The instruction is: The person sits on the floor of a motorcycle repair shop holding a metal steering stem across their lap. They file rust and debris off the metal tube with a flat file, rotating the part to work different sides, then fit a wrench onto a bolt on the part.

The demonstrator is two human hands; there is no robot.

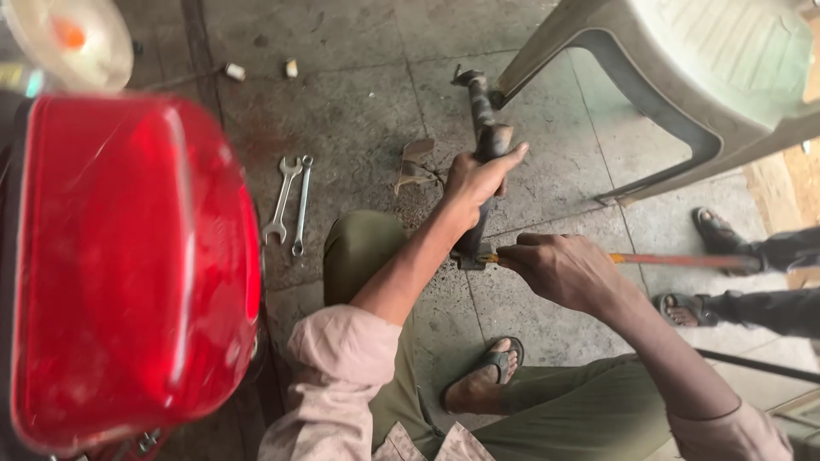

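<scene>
A big red tail-light lens (128,265) fills nine o'clock. A grey plastic chair (683,77) stands at one o'clock. At centre, the left hand (478,179) is clenched around a dark, greasy shaft (485,145) propped on the concrete floor (359,102). The right hand (559,269) grips an orange-handled tool (683,259) against the shaft's lower end. Two spanners (289,205) lie at ten o'clock.

Glossy red plastic lamp cover (128,265); bright metal spanners (289,205); rough concrete floor (359,94); black shaft (483,171) probably greasy metal.
</scene>
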